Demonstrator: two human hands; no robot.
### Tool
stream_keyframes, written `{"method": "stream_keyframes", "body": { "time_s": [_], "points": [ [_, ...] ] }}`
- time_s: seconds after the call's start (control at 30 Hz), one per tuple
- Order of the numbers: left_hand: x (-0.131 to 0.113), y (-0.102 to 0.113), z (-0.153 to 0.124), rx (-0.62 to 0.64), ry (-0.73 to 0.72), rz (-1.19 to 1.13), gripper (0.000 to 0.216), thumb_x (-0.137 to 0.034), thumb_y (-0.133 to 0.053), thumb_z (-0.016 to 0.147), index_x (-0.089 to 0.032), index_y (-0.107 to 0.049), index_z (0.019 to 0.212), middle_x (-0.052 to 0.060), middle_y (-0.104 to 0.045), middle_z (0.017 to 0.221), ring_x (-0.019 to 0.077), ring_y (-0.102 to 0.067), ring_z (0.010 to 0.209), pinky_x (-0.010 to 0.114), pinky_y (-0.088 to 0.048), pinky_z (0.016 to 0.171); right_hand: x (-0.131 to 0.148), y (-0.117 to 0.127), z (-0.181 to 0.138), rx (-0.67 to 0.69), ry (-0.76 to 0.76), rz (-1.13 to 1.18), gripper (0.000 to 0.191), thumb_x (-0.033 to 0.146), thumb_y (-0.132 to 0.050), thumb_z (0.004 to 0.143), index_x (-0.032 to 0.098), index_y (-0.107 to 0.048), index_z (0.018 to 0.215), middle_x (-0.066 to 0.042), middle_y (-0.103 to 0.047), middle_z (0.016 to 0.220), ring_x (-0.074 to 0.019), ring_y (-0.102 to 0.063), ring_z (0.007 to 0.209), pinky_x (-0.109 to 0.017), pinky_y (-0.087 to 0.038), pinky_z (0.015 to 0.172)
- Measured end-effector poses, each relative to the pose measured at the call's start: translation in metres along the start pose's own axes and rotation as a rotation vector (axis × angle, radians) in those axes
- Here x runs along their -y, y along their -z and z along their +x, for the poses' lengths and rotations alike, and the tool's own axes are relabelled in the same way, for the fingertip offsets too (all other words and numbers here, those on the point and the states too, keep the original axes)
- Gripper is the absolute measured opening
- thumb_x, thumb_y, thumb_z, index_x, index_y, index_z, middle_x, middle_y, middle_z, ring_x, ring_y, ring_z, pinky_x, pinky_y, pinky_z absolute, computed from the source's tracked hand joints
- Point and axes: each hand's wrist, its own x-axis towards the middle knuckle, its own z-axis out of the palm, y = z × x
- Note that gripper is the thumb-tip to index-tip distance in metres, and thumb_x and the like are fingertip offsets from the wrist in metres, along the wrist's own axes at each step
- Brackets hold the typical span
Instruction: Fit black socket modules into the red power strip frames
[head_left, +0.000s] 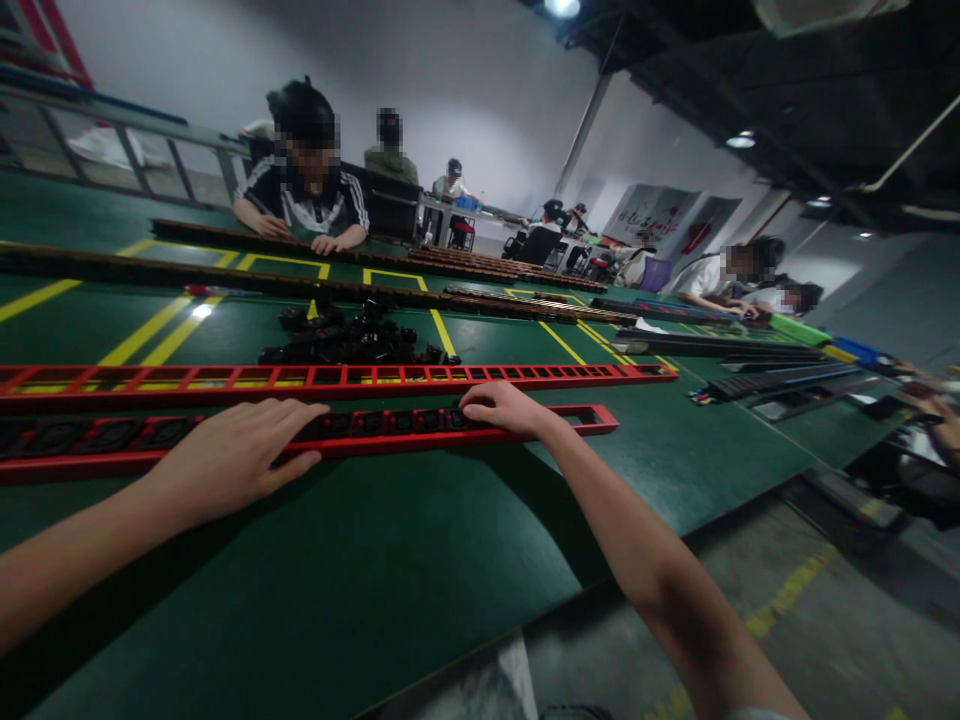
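A long red frame (570, 422) holding several black socket modules lies across the green table (375, 560) in front of me. My left hand (232, 455) rests flat on it near the middle, fingers stretched out. My right hand (504, 406) presses on the frame farther right, fingers curled down onto the last black module (431, 420). A second, empty red frame (375, 375) lies parallel just behind. A heap of loose black modules (352, 340) sits beyond that.
Yellow lines mark the table. More long dark strips (300, 285) lie further back, where a person (304, 190) in a striped jacket works opposite. Other people sit at the far right beside black and blue strips (757, 380). The table edge and grey floor (750, 600) are at lower right.
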Motion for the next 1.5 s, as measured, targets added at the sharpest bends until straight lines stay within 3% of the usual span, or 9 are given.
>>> {"method": "stream_keyframes", "body": {
  "time_s": [0.63,0.93,1.5],
  "points": [
    [0.001,-0.002,0.000,-0.008,-0.010,0.011,0.063,-0.053,-0.042,0.100,-0.013,-0.061,0.145,0.018,-0.070,0.134,0.0331,-0.067,0.116,0.052,-0.052,0.101,-0.006,0.000,0.000,-0.006,0.006,-0.008,0.033,0.044,-0.062,0.100,0.020,-0.079,0.115,-0.007,-0.077,0.104,-0.0212,-0.069,0.089,-0.033,-0.051,0.082],
    [-0.009,0.012,0.002,0.023,0.001,0.005,0.060,-0.052,-0.046,0.100,-0.015,-0.060,0.144,0.018,-0.070,0.134,0.0336,-0.067,0.117,0.049,-0.053,0.100,-0.001,0.002,0.002,0.004,-0.003,-0.003,0.030,0.040,-0.060,0.100,0.018,-0.078,0.111,-0.010,-0.076,0.112,-0.0243,-0.069,0.100,-0.037,-0.050,0.092],
    [-0.013,0.018,0.003,0.071,0.006,0.059,0.061,-0.051,-0.044,0.102,-0.011,-0.057,0.146,0.019,-0.067,0.137,0.0322,-0.065,0.120,0.047,-0.051,0.102,0.001,0.002,0.004,-0.009,-0.012,0.013,0.029,0.040,-0.061,0.099,0.019,-0.079,0.109,-0.010,-0.077,0.111,-0.0251,-0.069,0.101,-0.038,-0.050,0.093]
  ]
}}
